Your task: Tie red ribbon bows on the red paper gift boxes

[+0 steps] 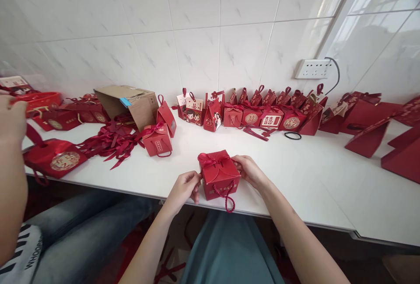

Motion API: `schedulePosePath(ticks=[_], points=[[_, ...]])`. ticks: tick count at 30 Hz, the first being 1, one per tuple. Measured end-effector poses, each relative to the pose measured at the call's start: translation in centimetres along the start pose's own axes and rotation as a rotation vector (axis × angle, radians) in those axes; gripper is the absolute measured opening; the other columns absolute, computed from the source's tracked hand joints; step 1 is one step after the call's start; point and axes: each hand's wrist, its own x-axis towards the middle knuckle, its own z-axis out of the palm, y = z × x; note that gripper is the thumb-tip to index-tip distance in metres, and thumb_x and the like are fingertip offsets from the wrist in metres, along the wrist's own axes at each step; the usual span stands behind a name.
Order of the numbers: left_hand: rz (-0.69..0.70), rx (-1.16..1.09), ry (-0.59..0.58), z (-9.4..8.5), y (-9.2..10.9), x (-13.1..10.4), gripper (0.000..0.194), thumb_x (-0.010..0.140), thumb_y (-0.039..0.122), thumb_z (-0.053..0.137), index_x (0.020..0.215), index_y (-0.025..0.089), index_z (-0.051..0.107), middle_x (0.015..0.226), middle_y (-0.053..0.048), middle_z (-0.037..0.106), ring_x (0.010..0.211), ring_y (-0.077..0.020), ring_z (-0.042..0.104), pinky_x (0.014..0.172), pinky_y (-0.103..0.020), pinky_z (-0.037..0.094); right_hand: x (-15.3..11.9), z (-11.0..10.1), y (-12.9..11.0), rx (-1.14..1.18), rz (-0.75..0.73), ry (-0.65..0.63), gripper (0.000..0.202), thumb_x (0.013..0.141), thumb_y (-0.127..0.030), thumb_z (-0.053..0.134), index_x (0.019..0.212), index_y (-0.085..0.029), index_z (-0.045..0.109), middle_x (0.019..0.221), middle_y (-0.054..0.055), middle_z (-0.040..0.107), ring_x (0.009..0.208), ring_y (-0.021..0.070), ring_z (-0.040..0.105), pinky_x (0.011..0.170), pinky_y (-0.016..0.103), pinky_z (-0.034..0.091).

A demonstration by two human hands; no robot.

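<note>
A red gift box (221, 174) stands upright at the table's front edge, directly before me. Its lid flaps are folded together under a red ribbon bow (213, 160), and a twisted cord handle (229, 203) hangs from the near face. My left hand (186, 187) pinches the box's left side with thumb and fingers. On the opposite side, my right hand (247, 170) grips the right edge near the lid; some of its fingertips are hidden behind the box.
A cardboard box (141, 104), a heap of red ribbons (113, 142) and another red box (157, 139) lie to the left. Decorated boxes (272, 117) line the wall, with a black ring (292, 135) in front. At far left, a co-worker's arm (11, 179) reaches over a red bag (55, 157).
</note>
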Motion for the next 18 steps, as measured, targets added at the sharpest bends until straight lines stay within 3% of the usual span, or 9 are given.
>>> schedulePosePath(ticks=[6, 14, 18], points=[[-0.038, 0.061, 0.018, 0.03, -0.2, 0.21, 0.036, 0.071, 0.046, 0.054, 0.053, 0.019, 0.039, 0.042, 0.008, 0.042, 0.031, -0.0092, 0.047, 0.032, -0.02, 0.042, 0.04, 0.0, 0.06, -0.029, -0.002, 0.016, 0.03, 0.059, -0.033, 0.059, 0.049, -0.02, 0.034, 0.047, -0.009, 0.025, 0.041, 0.0047, 0.024, 0.043, 0.023, 0.018], [-0.078, 0.18, 0.004, 0.01, 0.13, 0.38, 0.033, 0.075, 0.04, 0.052, 0.051, 0.019, 0.04, 0.034, 0.007, 0.041, 0.026, -0.0083, 0.043, 0.029, -0.016, 0.034, -0.49, 0.29, -0.14, -0.078, -0.024, -0.004, 0.031, 0.059, -0.033, 0.057, 0.049, -0.021, 0.03, 0.047, -0.009, 0.022, 0.043, 0.0049, 0.019, 0.043, 0.024, 0.015], [-0.103, 0.258, 0.001, -0.15, 0.17, 0.47, 0.031, 0.076, 0.036, 0.052, 0.052, 0.02, 0.041, 0.032, 0.005, 0.046, 0.025, -0.0102, 0.043, 0.029, -0.017, 0.034, -0.53, 0.18, 0.1, -0.129, -0.037, -0.015, 0.028, 0.061, -0.033, 0.056, 0.049, -0.021, 0.034, 0.044, -0.007, 0.028, 0.042, 0.0062, 0.024, 0.042, 0.024, 0.017]])
